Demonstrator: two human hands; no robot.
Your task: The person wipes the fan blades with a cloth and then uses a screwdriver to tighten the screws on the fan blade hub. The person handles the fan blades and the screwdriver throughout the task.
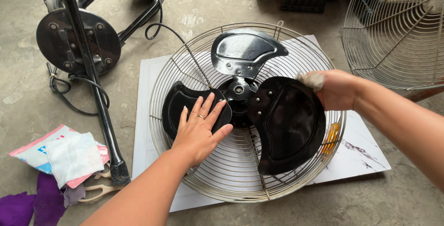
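A black three-bladed fan propeller lies inside a round wire fan guard on a white board. My left hand rests flat, fingers spread, on the left blade. My right hand grips a small crumpled grey cloth at the upper right edge of the large right blade. The top blade is shiny and untouched. The hub sits between my hands.
A black fan stand with round base and cable lies at left. A second wire guard stands at upper right. A wipes packet, white tissue, purple cloth and scissors lie at lower left. A yellow-handled tool lies under the guard.
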